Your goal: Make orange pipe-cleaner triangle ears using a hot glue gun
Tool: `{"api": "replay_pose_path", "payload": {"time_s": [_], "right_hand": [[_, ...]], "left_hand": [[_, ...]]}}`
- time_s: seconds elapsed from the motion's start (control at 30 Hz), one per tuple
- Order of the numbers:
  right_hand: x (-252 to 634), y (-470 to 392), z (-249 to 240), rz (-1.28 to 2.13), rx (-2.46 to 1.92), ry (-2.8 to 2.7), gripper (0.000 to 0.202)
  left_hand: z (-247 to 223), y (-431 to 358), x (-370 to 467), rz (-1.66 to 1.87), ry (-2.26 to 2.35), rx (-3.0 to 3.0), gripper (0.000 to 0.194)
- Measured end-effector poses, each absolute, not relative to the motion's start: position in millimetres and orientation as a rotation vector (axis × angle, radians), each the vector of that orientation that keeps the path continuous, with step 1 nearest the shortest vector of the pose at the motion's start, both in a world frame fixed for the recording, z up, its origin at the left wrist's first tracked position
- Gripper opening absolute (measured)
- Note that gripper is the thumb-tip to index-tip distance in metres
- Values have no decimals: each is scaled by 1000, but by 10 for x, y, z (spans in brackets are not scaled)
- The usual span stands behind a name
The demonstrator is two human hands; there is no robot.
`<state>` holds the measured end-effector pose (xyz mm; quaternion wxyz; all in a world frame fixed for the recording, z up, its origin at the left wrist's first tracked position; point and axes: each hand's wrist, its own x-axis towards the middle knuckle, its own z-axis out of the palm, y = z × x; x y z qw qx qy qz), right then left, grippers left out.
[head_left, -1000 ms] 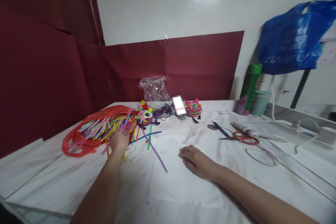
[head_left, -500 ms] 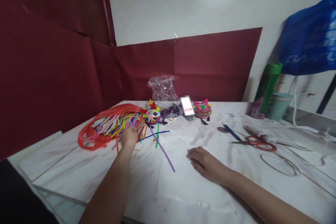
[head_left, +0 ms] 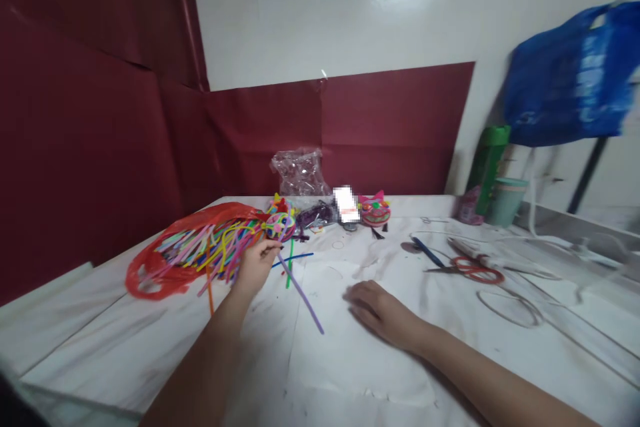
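Observation:
My left hand (head_left: 257, 265) is at the right side of a heap of coloured pipe cleaners (head_left: 200, 247), which spills from a red plastic bag (head_left: 143, 273). Its thumb and fingers pinch the upper part of a purple pipe cleaner (head_left: 306, 302) that slants down toward me over the table. Just beyond the fingertips lies a colourful decorated animal-face piece (head_left: 279, 225). A blue pipe cleaner (head_left: 301, 256) and a green one (head_left: 290, 270) lie to the right of that hand. My right hand (head_left: 383, 312) rests palm down on a white sheet (head_left: 350, 360), fingers loosely stretched, holding nothing.
Red-handled scissors (head_left: 480, 270), a blue pen (head_left: 429, 252) and a looped cord (head_left: 510, 307) lie right. At the back are a phone (head_left: 347, 205), a pink animal-face piece (head_left: 375, 211) and clear plastic wrap (head_left: 300, 173). A pale green cup (head_left: 507, 203) stands far right.
My left hand has moved right, off the heap of pipe cleaners, and has taken hold of the purple pipe cleaner. My right hand stays on the sheet. The view has turned slightly right.

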<state>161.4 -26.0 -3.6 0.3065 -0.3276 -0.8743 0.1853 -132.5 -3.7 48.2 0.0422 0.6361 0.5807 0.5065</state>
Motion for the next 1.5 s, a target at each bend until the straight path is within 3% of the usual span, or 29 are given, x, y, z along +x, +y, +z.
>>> {"api": "replay_pose_path", "payload": {"time_s": [0.13,0.27,0.43,0.57,0.67,0.8,1.03,1.5], "right_hand": [[1560,-253,57,1049,-1068,-1767,34],[1595,-172,155,1499,-741,-1276,47],[1740,-67,228,1394,-668,-1038,36],[1693,-83,191,1412,-698,-1118,39],[1529,-196,145,1479,-653,-1239,39],[1357,-358,113,1449,-644,-1448,36],[1401,-301,124,1452,-609,-1174,38],[1446,-342,199,1227,-826,-1342,35]], "left_hand": [[458,-195,-955,1375,1337,2406,15],[365,-246,-731,1083,952,2747,22],[342,-135,-805,732,1285,2886,25],[413,-185,-748,983,1607,2797,19],[451,-367,-481,1187,1470,2602,27],[411,-528,-206,1105,1360,2198,38],[361,-444,-341,1150,1480,2125,22],[348,-505,-267,937,1309,2229,21]]}}
